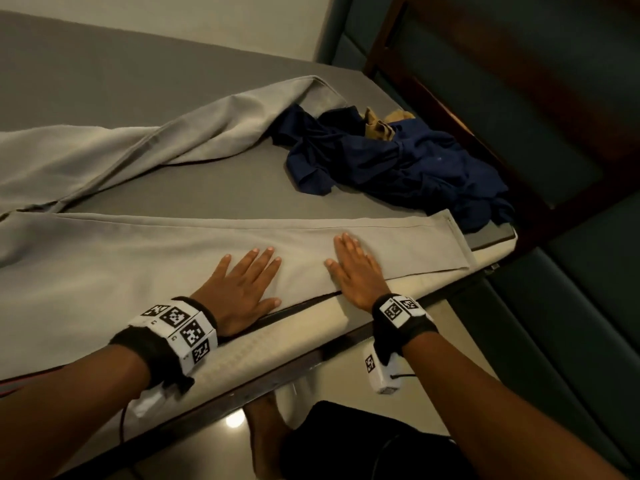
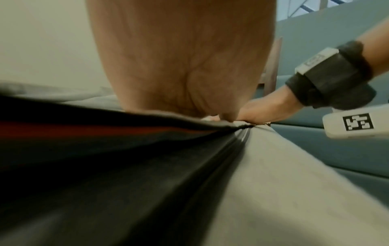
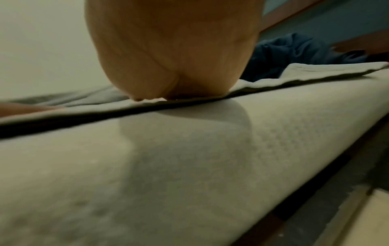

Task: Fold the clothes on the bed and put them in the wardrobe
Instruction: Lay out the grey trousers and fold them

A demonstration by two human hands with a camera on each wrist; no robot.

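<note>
Across the bed (image 1: 104, 91), a grey sheet is seen stretched flat from the near edge to the far wall, with the pale side of the mattress exposed along the near edge. On the near half, light grey trousers (image 1: 138, 265) are spread out: one leg is laid flat along the near edge, its hem toward the right, and the other leg is thrown back toward the far side in loose folds. At the far right of the bed, against the dark wooden headboard (image 1: 519, 140), a crumpled navy garment (image 1: 398, 161) is left in a heap, with a small tan piece of cloth (image 1: 379, 124) on top of it. The flat trouser leg is pressed down by both hands, set side by side and just apart. The left hand (image 1: 239, 292) is laid palm down, fingers straight and spread, nothing gripped. The right hand (image 1: 356, 268) is laid flat just right of it, fingers straight and together, likewise gripping nothing. Marker-printed bands are worn on both wrists.
</note>
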